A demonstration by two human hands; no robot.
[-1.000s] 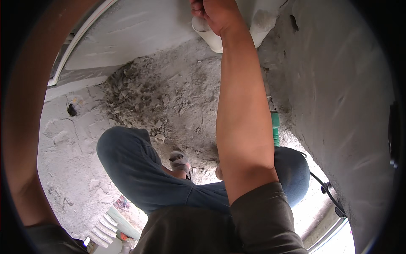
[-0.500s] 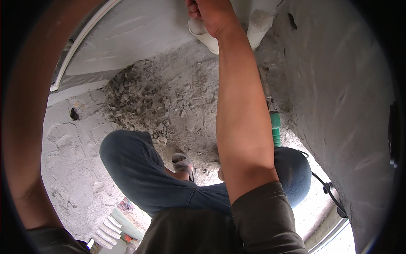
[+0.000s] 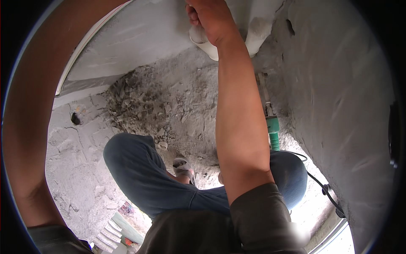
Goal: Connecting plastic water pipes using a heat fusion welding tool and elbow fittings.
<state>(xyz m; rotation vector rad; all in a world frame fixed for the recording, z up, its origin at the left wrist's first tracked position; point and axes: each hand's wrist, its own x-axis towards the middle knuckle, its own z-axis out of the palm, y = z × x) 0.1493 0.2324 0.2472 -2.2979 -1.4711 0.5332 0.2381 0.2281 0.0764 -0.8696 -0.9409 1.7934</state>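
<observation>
My right arm reaches forward to the top edge of the view, where my right hand point(image 3: 211, 19) is partly cut off. Its visible fingers are curled closed, and whatever they may hold is out of sight. Just below and beside the hand is a white plastic pipe point(image 3: 208, 48), dusted with grey at its rounded part. A second white pipe point(image 3: 259, 34) stands right of my wrist, against the corner of the wall. My left forearm point(image 3: 27, 110) runs up along the left rim and leaves the view at the top, so that hand does not show.
A green power tool point(image 3: 273, 129) with a metal front end lies right of my forearm; a black cable point(image 3: 319, 182) runs behind it. Broken rubble point(image 3: 135, 103) covers the floor ahead. Grey wall point(image 3: 338, 106) rises at the right. A thin white pipe point(image 3: 78, 53) curves at the left.
The view has tilted a little, so the pipes and floor sit slightly lower. My left forearm has shifted inward at the top. My right hand stays by the white pipe.
</observation>
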